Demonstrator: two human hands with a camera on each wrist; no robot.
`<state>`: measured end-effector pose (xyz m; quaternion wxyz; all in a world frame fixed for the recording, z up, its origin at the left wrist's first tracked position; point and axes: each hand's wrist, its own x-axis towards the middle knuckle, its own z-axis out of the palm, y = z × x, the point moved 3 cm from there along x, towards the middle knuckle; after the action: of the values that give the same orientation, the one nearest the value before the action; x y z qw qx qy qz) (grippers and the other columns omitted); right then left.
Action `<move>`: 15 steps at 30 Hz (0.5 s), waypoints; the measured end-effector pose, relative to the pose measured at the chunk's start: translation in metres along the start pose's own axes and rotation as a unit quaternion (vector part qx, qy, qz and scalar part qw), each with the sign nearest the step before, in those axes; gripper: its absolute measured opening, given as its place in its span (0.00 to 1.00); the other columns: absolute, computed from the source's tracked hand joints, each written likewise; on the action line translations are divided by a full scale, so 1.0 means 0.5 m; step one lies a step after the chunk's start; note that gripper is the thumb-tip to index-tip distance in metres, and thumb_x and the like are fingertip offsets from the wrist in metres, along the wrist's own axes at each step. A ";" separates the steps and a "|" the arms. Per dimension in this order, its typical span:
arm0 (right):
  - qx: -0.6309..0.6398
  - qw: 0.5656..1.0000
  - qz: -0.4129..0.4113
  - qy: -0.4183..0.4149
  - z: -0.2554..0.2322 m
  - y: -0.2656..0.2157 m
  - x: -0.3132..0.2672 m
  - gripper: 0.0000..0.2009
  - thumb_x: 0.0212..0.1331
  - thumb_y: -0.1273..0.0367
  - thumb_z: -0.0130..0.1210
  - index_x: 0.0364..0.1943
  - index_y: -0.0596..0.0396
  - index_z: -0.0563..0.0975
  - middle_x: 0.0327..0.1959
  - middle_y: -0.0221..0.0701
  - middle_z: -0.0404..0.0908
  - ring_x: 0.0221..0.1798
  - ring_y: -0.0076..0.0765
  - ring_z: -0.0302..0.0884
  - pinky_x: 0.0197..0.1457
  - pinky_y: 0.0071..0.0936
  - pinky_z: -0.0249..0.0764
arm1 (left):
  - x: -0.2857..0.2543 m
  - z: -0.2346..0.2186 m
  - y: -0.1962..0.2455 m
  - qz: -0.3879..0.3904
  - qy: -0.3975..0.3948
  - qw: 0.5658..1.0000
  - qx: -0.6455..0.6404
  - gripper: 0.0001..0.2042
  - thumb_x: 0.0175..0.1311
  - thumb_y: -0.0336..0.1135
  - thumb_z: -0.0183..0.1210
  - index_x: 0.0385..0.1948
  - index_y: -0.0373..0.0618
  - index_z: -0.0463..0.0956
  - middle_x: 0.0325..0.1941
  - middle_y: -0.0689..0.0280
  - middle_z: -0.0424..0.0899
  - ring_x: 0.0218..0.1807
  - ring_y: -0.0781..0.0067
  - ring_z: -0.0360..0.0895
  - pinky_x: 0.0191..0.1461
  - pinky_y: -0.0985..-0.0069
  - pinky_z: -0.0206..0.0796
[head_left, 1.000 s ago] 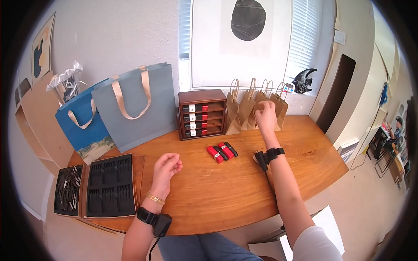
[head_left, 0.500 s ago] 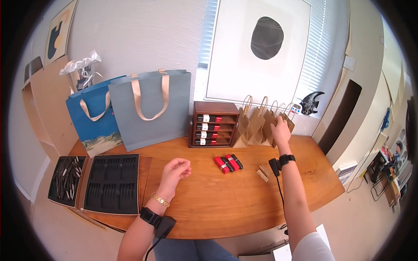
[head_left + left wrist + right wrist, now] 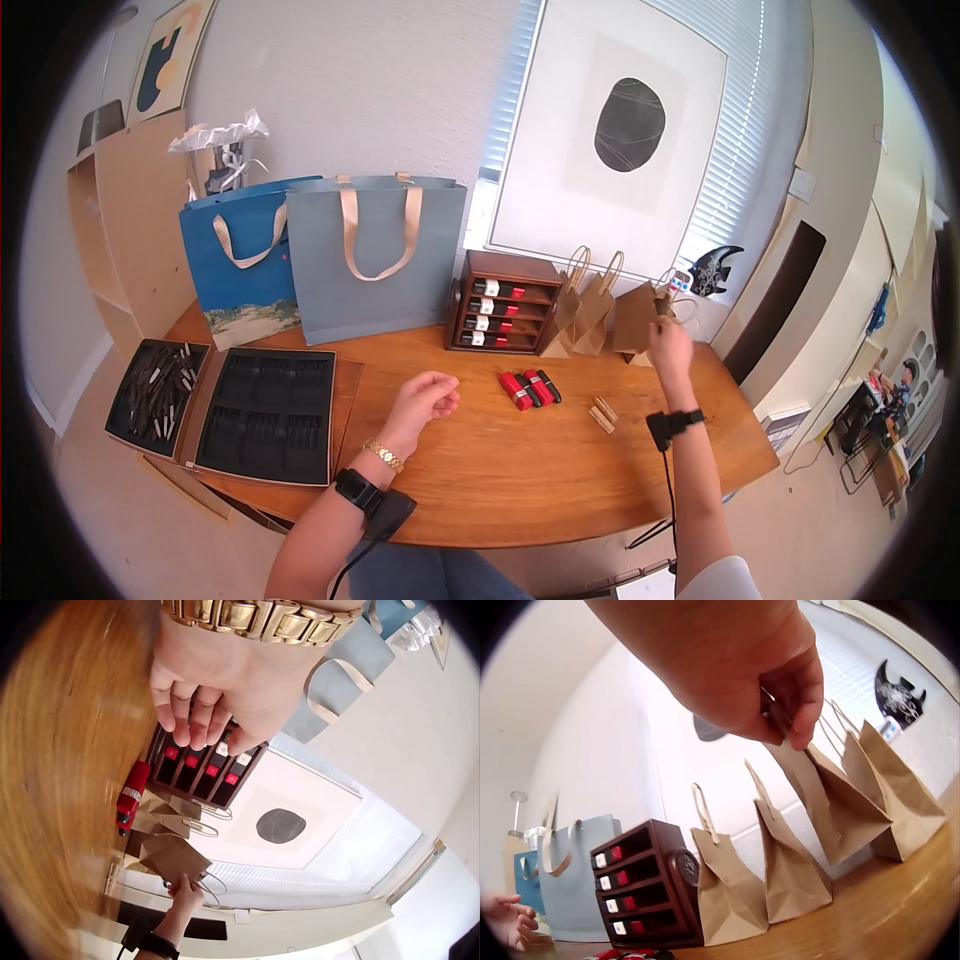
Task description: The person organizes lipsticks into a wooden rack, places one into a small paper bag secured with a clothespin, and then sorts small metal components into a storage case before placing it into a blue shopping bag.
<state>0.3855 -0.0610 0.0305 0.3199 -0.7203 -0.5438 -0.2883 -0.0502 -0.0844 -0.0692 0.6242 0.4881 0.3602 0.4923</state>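
My right hand [image 3: 672, 350] pinches the top edge of a small brown kraft paper bag [image 3: 838, 814]. That bag leans in the right wrist view, its lower edge close over the wooden table [image 3: 480, 480]. Behind it stands another brown bag [image 3: 904, 791] with a twisted paper handle; two similar bags, one of them this bag [image 3: 791, 862], stand upright to its left. Over the table's near left part, my left hand [image 3: 420, 408] hovers holding nothing, fingers loosely curled. Red and black tubes [image 3: 530, 390] lie on the table between the hands.
A dark wooden rack [image 3: 512, 266] holds red, white and black pieces on its shelves. Large grey [image 3: 375, 290] and blue [image 3: 240, 275] gift bags stand left of it. An opened black-lined case [image 3: 265, 415] lies at left. Short tan sticks [image 3: 603, 414] lie right of the tubes.
My right hand has gone from above the paper bags to gripping one by its top, and that bag has shifted and tilted. The left hand stays loosely curled. The head view has turned.
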 end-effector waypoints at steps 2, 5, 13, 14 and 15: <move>-0.038 0.999 -0.002 0.034 -0.088 -0.025 -0.018 0.09 0.62 0.64 0.57 0.39 0.53 0.82 0.37 0.41 0.83 0.35 0.53 0.83 0.37 0.46 0.79 | -0.004 0.000 0.003 -0.010 -0.010 1.000 -0.011 0.12 0.73 0.44 0.56 0.41 0.45 0.78 0.36 0.67 0.82 0.40 0.78 0.80 0.47 0.79 0.73; -0.042 0.994 -0.033 0.100 -0.228 -0.090 -0.059 0.07 0.63 0.66 0.57 0.39 0.54 0.81 0.37 0.39 0.81 0.32 0.52 0.82 0.33 0.43 0.77 | -0.005 0.013 -0.005 -0.041 -0.068 0.996 -0.045 0.19 0.74 0.53 0.51 0.45 0.45 0.77 0.39 0.64 0.81 0.40 0.74 0.80 0.47 0.74 0.74; 0.107 0.938 -0.308 0.119 -0.365 -0.370 -0.191 0.12 0.49 0.76 0.63 0.40 0.56 0.81 0.40 0.35 0.80 0.31 0.39 0.81 0.31 0.32 0.77 | -0.037 0.052 0.014 -0.133 -0.250 0.919 -0.273 0.41 0.67 0.75 0.38 0.67 0.46 0.64 0.65 0.46 0.71 0.63 0.38 0.73 0.66 0.43 0.65; 0.136 0.928 -0.328 0.110 -0.349 -0.402 -0.201 0.13 0.47 0.75 0.62 0.41 0.55 0.81 0.42 0.34 0.80 0.33 0.36 0.82 0.31 0.31 0.77 | -0.043 0.055 0.018 -0.133 -0.242 0.923 -0.269 0.41 0.67 0.75 0.38 0.67 0.46 0.64 0.65 0.46 0.71 0.63 0.38 0.73 0.66 0.43 0.65; 0.161 0.919 -0.352 0.071 -0.322 -0.423 -0.208 0.12 0.47 0.73 0.61 0.39 0.55 0.80 0.44 0.33 0.79 0.34 0.34 0.81 0.32 0.29 0.77 | -0.047 0.057 0.026 -0.121 -0.232 0.912 -0.317 0.43 0.64 0.77 0.38 0.68 0.49 0.63 0.69 0.48 0.68 0.65 0.38 0.71 0.67 0.41 0.62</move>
<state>0.1445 -0.2048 0.0838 0.3469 -0.3987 -0.7774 -0.3411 -0.0330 -0.1139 -0.0500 0.8669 0.3177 0.0863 0.3744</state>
